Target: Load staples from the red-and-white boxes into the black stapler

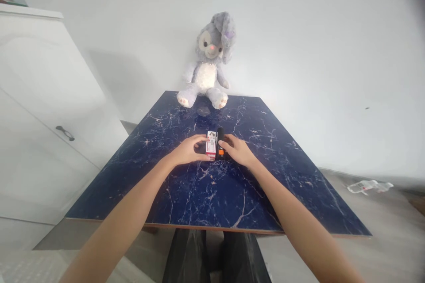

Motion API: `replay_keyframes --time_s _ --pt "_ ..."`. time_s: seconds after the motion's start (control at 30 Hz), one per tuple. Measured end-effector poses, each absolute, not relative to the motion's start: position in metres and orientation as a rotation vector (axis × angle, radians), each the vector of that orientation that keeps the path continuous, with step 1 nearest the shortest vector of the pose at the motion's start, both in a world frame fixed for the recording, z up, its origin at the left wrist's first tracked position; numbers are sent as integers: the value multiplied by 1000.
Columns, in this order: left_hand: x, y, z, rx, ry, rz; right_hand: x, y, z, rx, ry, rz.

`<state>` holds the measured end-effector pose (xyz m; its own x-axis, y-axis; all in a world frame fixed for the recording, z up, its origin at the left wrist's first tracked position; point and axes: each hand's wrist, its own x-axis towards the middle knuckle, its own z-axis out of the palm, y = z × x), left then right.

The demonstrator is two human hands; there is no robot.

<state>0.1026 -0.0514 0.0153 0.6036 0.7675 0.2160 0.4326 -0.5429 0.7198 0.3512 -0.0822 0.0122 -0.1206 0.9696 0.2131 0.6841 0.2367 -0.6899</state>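
A small white box with red edges and dark print (210,145) is at the middle of the blue table (212,194). My left hand (189,149) grips it from the left, thumb at the near end and fingers at the far end. Right beside it stands a black object with an orange patch (221,152), its exact kind unclear. My right hand (237,149) is closed on that object from the right, with the thumb across its top. The box and the black object are side by side, touching or nearly so.
A grey plush rabbit (206,75) sits at the table's far edge against the wall, with a dark roundish patch or item (203,111) between its feet. To the left stands a white cabinet (43,97). Clear plastic bottles (368,185) lie on the floor at right.
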Motion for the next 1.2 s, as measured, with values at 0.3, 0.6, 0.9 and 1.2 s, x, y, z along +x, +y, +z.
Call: replay_keyframes --time_s 0.3,0.6,0.9,1.2 --pt "114 -63 16 2284 1015 644 349 -84 14 -1504 -1864 552" --pt "127 -64 9 2354 1189 670 351 -85 14 -1539 -1855 510" --pt "243 -58 -5 2423 1101 777 444 -90 7 -1749 -1670 280" --pt "414 -21 -6 2616 997 804 559 -85 -11 -1963 -1025 101"
